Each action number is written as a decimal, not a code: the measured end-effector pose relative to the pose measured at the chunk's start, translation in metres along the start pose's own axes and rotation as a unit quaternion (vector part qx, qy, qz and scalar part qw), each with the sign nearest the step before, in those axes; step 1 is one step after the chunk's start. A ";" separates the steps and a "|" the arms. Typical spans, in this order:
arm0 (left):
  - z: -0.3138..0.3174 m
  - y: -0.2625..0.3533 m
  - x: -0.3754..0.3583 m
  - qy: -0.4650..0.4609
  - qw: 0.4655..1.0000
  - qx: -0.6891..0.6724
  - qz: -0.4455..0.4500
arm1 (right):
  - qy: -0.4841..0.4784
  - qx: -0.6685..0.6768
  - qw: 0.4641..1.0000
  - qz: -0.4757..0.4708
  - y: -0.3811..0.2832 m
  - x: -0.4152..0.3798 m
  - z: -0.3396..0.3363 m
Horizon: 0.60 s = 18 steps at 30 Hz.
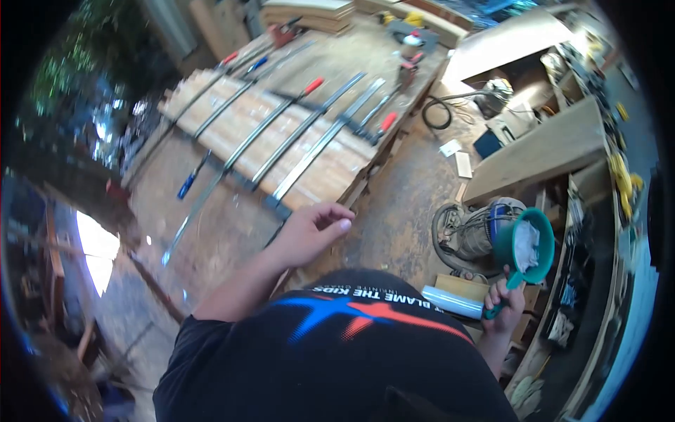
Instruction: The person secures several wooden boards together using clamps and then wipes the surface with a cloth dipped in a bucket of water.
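My right hand (505, 306) is wrapped around the handle of a green plastic handled cup (545, 254), which has white, crumpled-looking material inside. The cup is held out to the right, its mouth tilted towards me. My left hand (313, 233) is loosely curled in front of my body, with a gap between thumb and forefinger and nothing visible in it. It is nearest the front corner of a glued-up wooden panel (232, 105) on the workbench. Several bar clamps (264, 133) with red or blue handles lie across that panel.
A shop vacuum (485, 228) with a hose stands on the floor near the cup. Behind it a plywood board (541, 151) leans along cluttered shelving. A clear plastic-looking roll (453, 302) is close to my right hand. Stacked boards (309, 14) lie at the bench's far end.
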<state>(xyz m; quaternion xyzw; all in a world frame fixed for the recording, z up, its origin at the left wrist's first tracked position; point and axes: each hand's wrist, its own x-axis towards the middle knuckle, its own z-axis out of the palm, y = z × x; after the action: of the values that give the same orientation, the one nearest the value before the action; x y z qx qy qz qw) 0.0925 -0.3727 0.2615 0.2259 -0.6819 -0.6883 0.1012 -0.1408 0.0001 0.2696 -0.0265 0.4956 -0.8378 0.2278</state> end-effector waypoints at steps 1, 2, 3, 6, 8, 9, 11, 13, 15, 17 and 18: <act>-0.010 -0.003 -0.012 0.027 0.999 -0.017 0.014 | -0.043 -0.016 0.999 0.026 0.007 0.007 0.018; -0.019 -0.007 -0.025 0.054 0.998 -0.029 0.028 | -0.086 -0.027 0.995 0.051 0.015 0.015 0.034; -0.028 -0.009 -0.039 0.080 0.996 -0.029 0.014 | -0.128 -0.036 0.988 0.076 0.023 0.024 0.048; -0.052 -0.027 -0.072 0.149 0.988 -0.039 0.025 | -0.214 -0.049 0.963 0.157 0.046 0.045 0.096; -0.061 -0.049 -0.087 0.204 0.977 -0.059 0.016 | -0.281 -0.073 0.935 0.204 0.062 0.060 0.131; -0.062 -0.057 -0.093 0.230 0.971 -0.062 0.012 | -0.305 -0.085 0.919 0.234 0.067 0.063 0.152; -0.067 -0.063 -0.099 0.276 0.959 -0.061 0.011 | -0.375 -0.105 0.878 0.278 0.084 0.076 0.192; -0.058 -0.065 -0.109 0.317 0.946 -0.066 -0.002 | -0.447 -0.133 0.824 0.323 0.102 0.085 0.221; -0.051 -0.065 -0.114 0.377 0.926 -0.039 0.009 | -0.513 -0.166 0.764 0.353 0.125 0.093 0.252; -0.038 -0.062 -0.115 0.452 0.890 -0.037 0.042 | -0.570 -0.192 0.704 0.378 0.151 0.096 0.283; -0.033 -0.061 -0.117 0.488 0.871 -0.039 0.046 | -0.593 -0.201 0.673 0.395 0.164 0.093 0.296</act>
<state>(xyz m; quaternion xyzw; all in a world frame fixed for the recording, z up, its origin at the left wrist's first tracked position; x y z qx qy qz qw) 0.2201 -0.3466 0.2223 0.4969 -0.5285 -0.5110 0.4612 -0.0858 -0.3465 0.2653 -0.3644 0.3775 -0.3581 0.7723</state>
